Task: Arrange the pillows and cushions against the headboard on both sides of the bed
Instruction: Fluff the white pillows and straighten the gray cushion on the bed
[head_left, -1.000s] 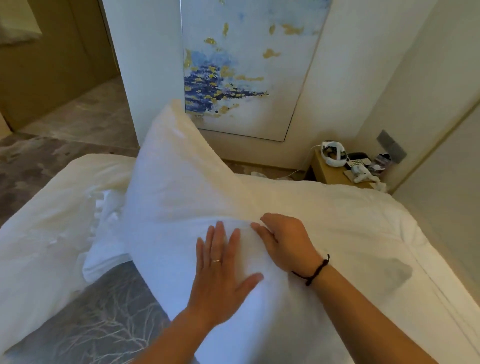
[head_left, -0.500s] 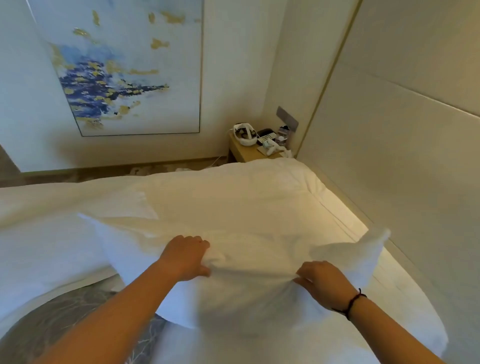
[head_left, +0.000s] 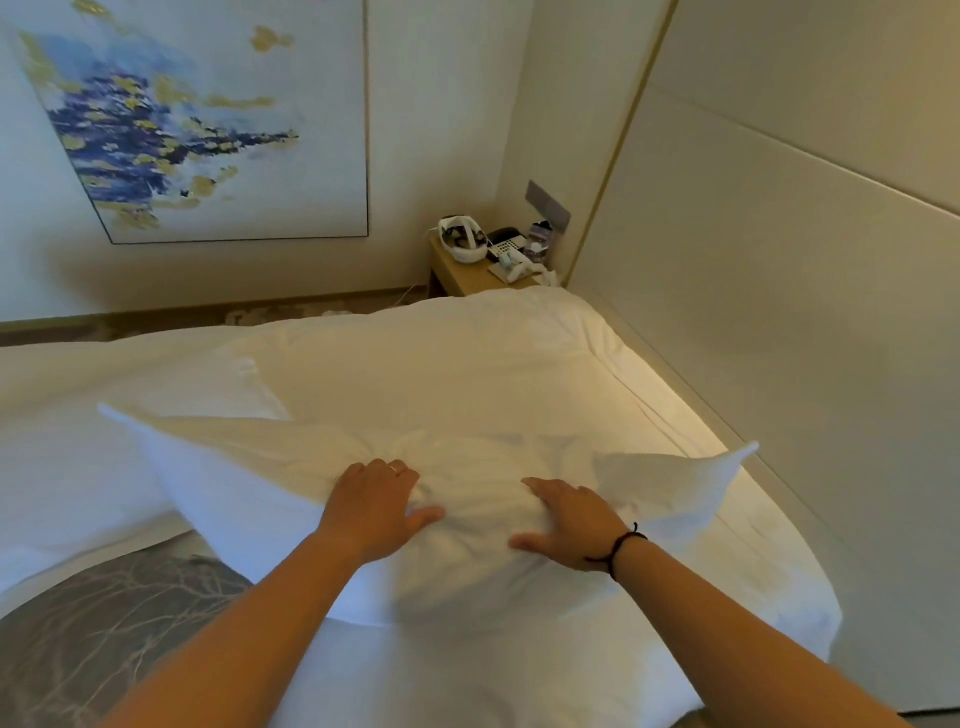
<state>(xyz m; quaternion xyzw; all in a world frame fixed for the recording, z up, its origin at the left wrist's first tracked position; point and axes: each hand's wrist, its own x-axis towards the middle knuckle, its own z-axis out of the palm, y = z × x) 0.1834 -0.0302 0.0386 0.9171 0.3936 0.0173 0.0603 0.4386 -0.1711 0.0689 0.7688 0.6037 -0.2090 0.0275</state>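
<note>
Pillow: the white pillow (head_left: 291, 483) is lying crosswise on the bed (head_left: 467, 364), on top of the white duvet (head_left: 67, 415), with one pointed corner reaching toward the headboard (head_left: 779, 312) on your right and not touching it.
Left hand: your left hand (head_left: 376, 506) is pressing palm-down into the pillow's middle, fingers curled into the bunched cloth; a ring is showing on one finger. Fingertips are sinking out of sight in the folds.
Right hand: your right hand (head_left: 569, 522) is lying spread and flat on the pillow just beside the left, thumb out, gripping nothing. A dark cord bracelet (head_left: 618, 548) is circling the wrist.
Hidden: the pillow's near edge is disappearing behind both forearms.
Bed runner: a grey patterned runner (head_left: 104, 623) is showing at the lower left, cut off by the frame.
Table: the bedside table (head_left: 467, 278) is standing in the corner beyond the bed, carrying a white headset (head_left: 460, 241), a phone (head_left: 506, 243) and smaller items too small to identify.
Wall: a blue and gold painting (head_left: 208, 119) is hanging above, its top and left edge cropped.
</note>
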